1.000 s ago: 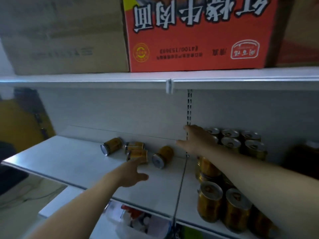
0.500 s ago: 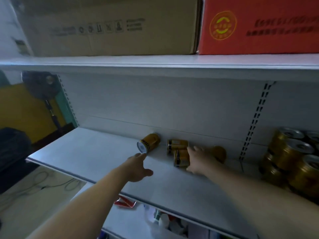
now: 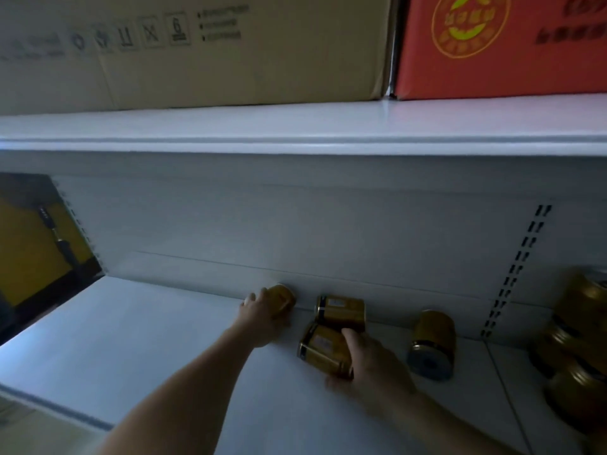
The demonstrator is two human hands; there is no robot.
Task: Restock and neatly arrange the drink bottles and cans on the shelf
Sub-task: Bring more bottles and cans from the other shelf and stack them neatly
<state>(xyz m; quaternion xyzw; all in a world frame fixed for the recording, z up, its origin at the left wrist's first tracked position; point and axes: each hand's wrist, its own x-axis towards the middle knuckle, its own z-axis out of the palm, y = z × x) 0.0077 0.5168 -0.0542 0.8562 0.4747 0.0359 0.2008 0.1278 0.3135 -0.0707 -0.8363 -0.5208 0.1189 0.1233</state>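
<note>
Both hands are on toppled cans: the left hand (image 3: 262, 315) wraps the far can (image 3: 283, 296) at the shelf's (image 3: 131, 339) back edge, and the right hand (image 3: 369, 367) clutches the near can (image 3: 323, 348). The third can (image 3: 341, 310) and fourth can (image 3: 432, 339) lie loose, likely all headed for the stack (image 3: 578, 343) at the right edge.

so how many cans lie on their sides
4 cans: one under the left hand, one against the back wall, one in the right hand, one further right. Stacked cans may hide more.
</note>
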